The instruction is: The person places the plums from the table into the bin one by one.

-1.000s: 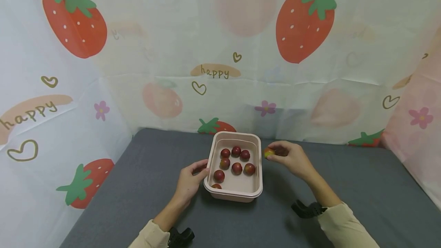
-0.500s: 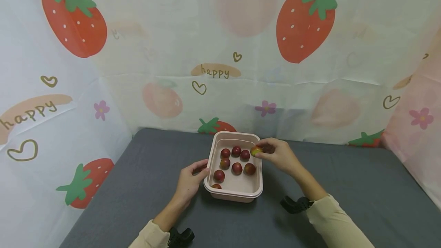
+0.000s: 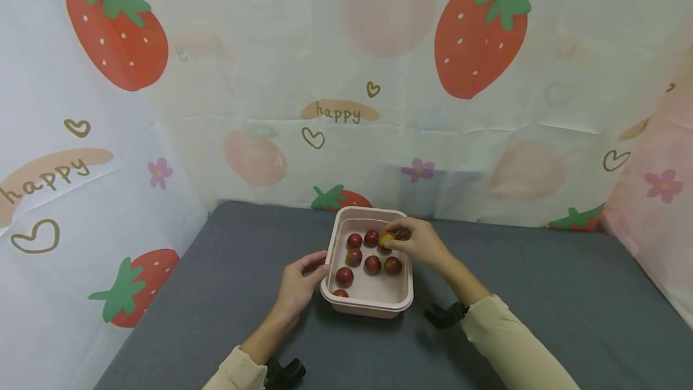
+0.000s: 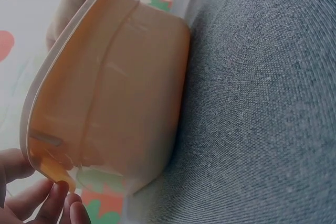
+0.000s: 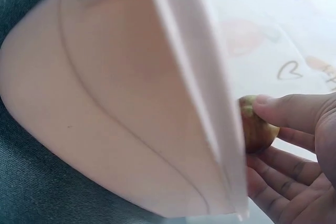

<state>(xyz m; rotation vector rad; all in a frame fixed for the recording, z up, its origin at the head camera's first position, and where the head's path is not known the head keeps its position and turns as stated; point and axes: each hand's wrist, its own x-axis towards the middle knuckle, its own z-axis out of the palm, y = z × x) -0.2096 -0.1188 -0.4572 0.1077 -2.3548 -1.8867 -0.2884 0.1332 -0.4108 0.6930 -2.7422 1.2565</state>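
Note:
A pale pink plastic tub point(image 3: 368, 310) stands on the grey cloth, with several dark red plums point(image 3: 372, 265) lying apart on its floor. My left hand point(image 3: 295, 287) grips the tub's left rim; the left wrist view shows the thumb above the rim and the fingertips point(image 4: 63, 186) below it. Over the tub's right side, my right hand point(image 3: 425, 244) holds a yellow-green and reddish plum point(image 3: 387, 238) between thumb and fingers. That plum point(image 5: 257, 127) appears behind the tub's rim in the right wrist view. In the head view it partly covers a red plum beneath.
Grey cloth point(image 3: 238, 245) covers the table around the tub. A white curtain point(image 3: 260, 65) printed with strawberries rises close behind the tub. Each wrist carries a black camera mount point(image 3: 446, 315).
My right hand has carried the yellow-green plum leftward, from beside the tub to over its inside. The left hand and the tub have stayed in place.

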